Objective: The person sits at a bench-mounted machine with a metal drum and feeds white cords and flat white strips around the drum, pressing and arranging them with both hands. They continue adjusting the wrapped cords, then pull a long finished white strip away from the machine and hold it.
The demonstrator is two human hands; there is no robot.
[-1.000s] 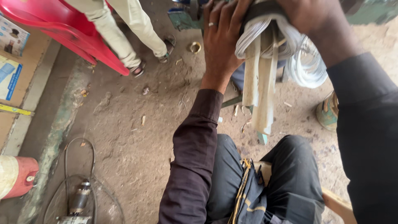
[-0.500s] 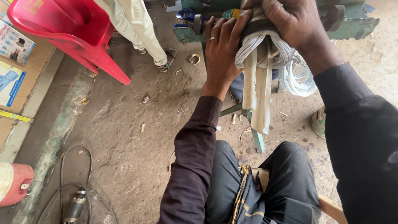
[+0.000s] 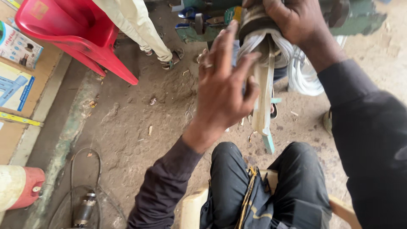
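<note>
White wire coil (image 3: 271, 51) sits clamped under the right hand (image 3: 296, 19), whose grip closes over its top against the green machine (image 3: 356, 21). The left hand (image 3: 222, 85) hovers just beside the coil with fingers spread wide, holding nothing. Further out, a red plastic chair (image 3: 72, 29) stands on the dirt floor (image 3: 140, 123).

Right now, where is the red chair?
The red chair is at the top left of the head view, tipped on the dirt floor, beside a person's leg and left of the left hand.
</note>
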